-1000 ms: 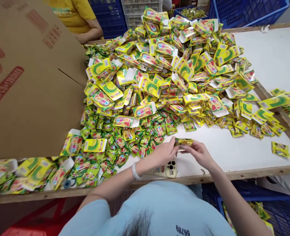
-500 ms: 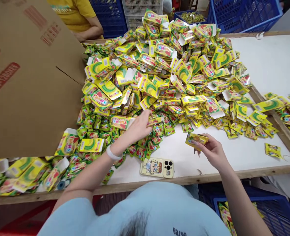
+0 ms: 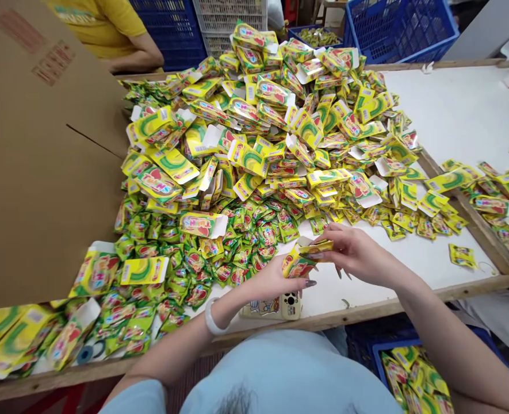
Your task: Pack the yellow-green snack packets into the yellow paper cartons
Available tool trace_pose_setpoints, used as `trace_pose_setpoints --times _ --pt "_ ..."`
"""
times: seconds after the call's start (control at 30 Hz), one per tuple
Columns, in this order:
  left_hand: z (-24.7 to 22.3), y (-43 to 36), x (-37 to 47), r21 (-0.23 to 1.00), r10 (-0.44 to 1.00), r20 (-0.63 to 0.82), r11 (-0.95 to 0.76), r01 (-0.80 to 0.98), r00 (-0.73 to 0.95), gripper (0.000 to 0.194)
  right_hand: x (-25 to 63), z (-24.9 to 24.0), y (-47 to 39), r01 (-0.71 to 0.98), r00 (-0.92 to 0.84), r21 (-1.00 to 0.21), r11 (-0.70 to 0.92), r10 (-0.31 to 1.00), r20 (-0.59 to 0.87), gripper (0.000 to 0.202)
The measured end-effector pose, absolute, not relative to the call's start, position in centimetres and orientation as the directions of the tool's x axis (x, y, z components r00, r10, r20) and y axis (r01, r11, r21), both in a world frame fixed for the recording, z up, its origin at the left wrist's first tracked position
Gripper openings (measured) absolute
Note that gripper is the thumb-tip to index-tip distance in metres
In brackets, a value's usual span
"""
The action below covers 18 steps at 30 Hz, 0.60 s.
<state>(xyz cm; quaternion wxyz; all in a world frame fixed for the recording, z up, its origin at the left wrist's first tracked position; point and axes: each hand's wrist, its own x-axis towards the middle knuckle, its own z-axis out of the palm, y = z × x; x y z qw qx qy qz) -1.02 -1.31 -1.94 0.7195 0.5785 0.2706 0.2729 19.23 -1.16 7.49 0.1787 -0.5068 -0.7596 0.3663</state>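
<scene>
My left hand [image 3: 268,283] is closed around a small yellow and red candy box [image 3: 296,263], held above the near part of the table. At the box's opening, my right hand [image 3: 358,252] pinches a yellow candy packet [image 3: 320,248]. Packet and box overlap, and how far one is inside the other I cannot tell. Below my left wrist lies a phone in a pale cartoon case [image 3: 258,309], partly hidden by the hand. Loose green candy packets [image 3: 198,261] spread to the left of my hands.
A tall heap of yellow candy boxes [image 3: 254,155] fills the table's middle. A large cardboard box [image 3: 42,190] stands at left. Wooden strips [image 3: 481,221] divide the right side. A blue crate [image 3: 379,359] with packets is below the edge. A person in yellow [image 3: 107,29] sits across.
My left hand has come back from the pile with a candy box. My right hand has moved left with its packet, and the two hands now meet. The view has shifted slightly.
</scene>
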Motion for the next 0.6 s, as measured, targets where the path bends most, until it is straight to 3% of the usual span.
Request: trace_pose_setpoints --times 0.13,0.27,0.33,0.5,0.6 --pt "-1.6 -1.2 -1.2 0.991 0.711 -0.081 0.133 -0.021 0.699 0.035 19.7 9.1 -0.6 0.713 -0.468 -0.653 0.256 0.867 -0.171 0.014" --pt "-1.5 -1.5 -1.2 0.992 0.698 -0.065 0.123 -0.030 0.713 0.034 20.0 9.2 -0.2 0.693 -0.444 -0.720 0.042 0.811 -0.380 0.018" --pt "-1.5 -1.5 -1.0 0.993 0.702 -0.071 0.119 -0.018 0.709 0.032 19.8 9.2 -0.3 0.708 -0.427 -0.706 0.012 0.803 -0.415 0.017" --pt "-1.5 -0.6 -0.7 0.987 0.610 -0.147 0.142 0.074 0.779 0.029 18.6 8.9 -1.0 0.761 -0.496 -0.526 0.380 0.863 -0.095 0.013" --pt "-1.5 -0.4 -1.0 0.964 0.501 -0.190 0.257 0.064 0.844 0.035 18.5 7.4 -1.6 0.722 -0.456 -0.599 0.345 0.889 -0.037 0.008"
